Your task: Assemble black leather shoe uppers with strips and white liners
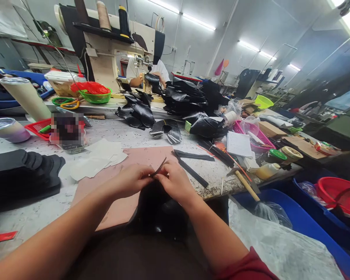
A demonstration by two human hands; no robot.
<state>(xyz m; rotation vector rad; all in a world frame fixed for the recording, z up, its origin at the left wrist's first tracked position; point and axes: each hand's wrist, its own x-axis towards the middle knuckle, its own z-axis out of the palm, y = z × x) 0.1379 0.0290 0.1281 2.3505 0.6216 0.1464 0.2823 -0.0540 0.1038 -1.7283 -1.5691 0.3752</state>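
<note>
A glossy black leather piece (160, 210) hangs over the near edge of the bench, below both hands. My left hand (134, 177) pinches its top edge from the left, fingers closed. Right beside it, my right hand (176, 182) is closed on the same edge. A thin dark strip (160, 166) sticks up between the fingertips; whether it is part of the piece I cannot tell. Under the hands lies a pinkish sheet (116, 210). Two black strips (194, 173) rest just beyond my right hand.
Stacked black pieces (20, 175) and white sheets (96, 159) lie left. A hammer (247, 186) overhangs the right edge above a blue bin (297, 233). Black leather pieces (186, 97) are heaped ahead, near a sewing machine (105, 50) with a person (163, 72) behind it.
</note>
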